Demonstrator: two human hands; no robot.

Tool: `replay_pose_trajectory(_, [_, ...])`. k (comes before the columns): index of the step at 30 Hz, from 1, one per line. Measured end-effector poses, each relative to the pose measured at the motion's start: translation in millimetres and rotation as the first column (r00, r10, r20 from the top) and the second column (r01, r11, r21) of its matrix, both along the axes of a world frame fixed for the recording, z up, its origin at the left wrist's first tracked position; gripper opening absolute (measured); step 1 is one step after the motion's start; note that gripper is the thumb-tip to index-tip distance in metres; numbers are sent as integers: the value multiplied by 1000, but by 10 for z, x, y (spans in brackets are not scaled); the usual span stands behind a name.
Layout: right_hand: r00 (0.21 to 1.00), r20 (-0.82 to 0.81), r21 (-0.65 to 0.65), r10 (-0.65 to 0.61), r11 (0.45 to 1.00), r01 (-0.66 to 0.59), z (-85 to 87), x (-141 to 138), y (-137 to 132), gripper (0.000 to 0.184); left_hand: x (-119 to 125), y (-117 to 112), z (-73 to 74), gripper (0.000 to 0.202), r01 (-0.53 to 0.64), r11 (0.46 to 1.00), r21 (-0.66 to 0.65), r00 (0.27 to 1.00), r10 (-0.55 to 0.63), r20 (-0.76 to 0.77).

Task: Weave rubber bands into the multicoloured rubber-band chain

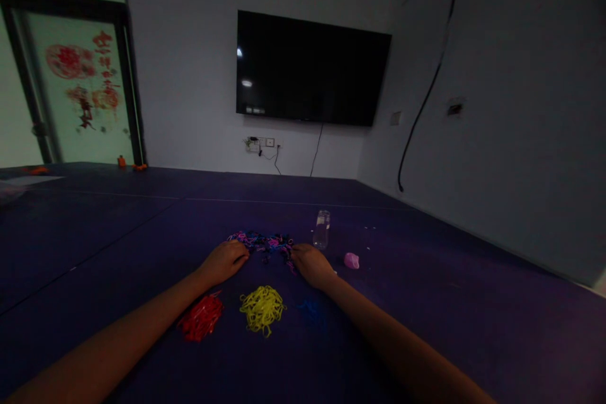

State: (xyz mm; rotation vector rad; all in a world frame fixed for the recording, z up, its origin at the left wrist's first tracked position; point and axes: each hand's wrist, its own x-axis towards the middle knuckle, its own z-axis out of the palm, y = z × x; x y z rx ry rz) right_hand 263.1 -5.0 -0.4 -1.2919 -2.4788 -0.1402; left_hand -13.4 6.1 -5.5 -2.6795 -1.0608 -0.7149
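Observation:
A loose pile of mixed pink, blue and dark rubber bands (271, 242) lies spread on the purple surface between my hands. At its left edge is my left hand (227, 261), back upward, with the fingers bent and held together. My right hand (310, 261) touches the right edge of the pile, its fingers curled down among the bands. What either set of fingertips holds is hidden. Nearer to me are a heap of red rubber bands (202, 317), a heap of yellow rubber bands (263, 308) and a small, dim heap of blue ones (312, 310) close to my right forearm.
Beyond my right hand stands a clear bottle (321, 230), with a pink lump (351, 260) to its right. Small white scraps lie around them. A black television (312, 69) hangs on the far wall. Small orange objects (122, 161) sit by the door at the far left.

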Motion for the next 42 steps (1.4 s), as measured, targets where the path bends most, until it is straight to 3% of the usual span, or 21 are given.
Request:
replay_pose_trajectory(28, [997, -35, -15, -65, 998, 65, -9, -10, 8, 34, -1, -13, -1, 20, 15, 999, 31, 1000, -15, 6])
replay_pose_trajectory(42, [998, -68, 29, 3, 1000, -1, -20, 2, 7, 34, -3, -5, 3, 20, 10, 1000, 20, 1000, -10, -4])
